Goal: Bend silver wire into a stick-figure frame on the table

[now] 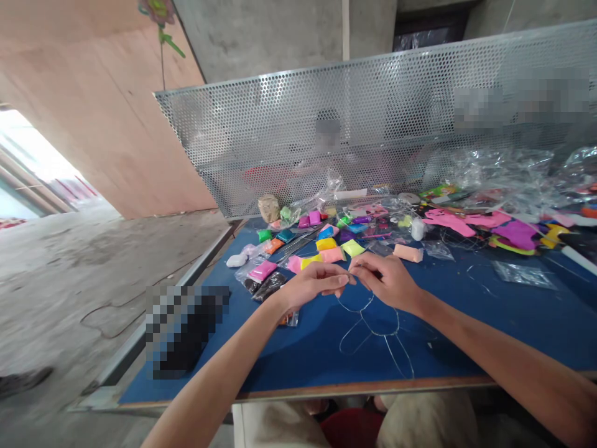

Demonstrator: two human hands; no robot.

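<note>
A thin silvery wire figure, bent into several loops, hangs or lies just above the blue table below my hands. My left hand pinches the top of the wire between thumb and fingers. Right against it, my right hand also pinches the wire, its fingertips almost touching those of the left. The exact spot where the fingertips hold the wire is hidden. Close behind my hands lie a yellow-green clay packet and a peach clay packet.
Colourful clay packets cover the table's left and middle. Pink cut pieces and clear plastic bags pile up at the right. A perforated metal panel stands along the back. A blurred dark object lies at the left edge.
</note>
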